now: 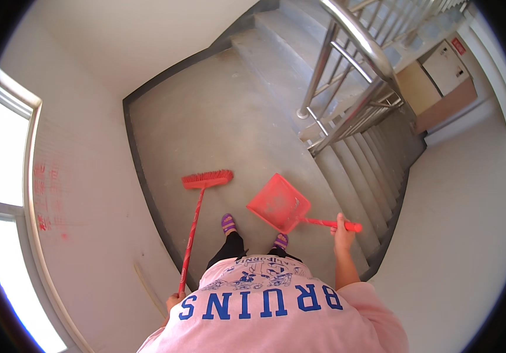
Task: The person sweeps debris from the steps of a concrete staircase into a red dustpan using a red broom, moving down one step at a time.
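Note:
My left hand [174, 302] grips the upper end of a red broom's long handle [191, 238], low in the picture. Its bristled head [207, 178] is at the floor of the stair landing, ahead of my feet. On the other side, my right hand [343, 233] is closed around the short handle of a red dustpan [280, 204]. The pan's open edge points left, towards the broom head but apart from it. Greyish dirt or stains and a few pale bits show inside the pan. Whether the pan touches the floor, I cannot tell.
Concrete stairs [363, 176] drop away at the right; another flight [279, 48] rises at the top. A stainless steel railing [358, 39] stands between them. A window [3, 150] and a wall with red marks [47, 189] are at left. Purple sandals [228, 223] are on my feet.

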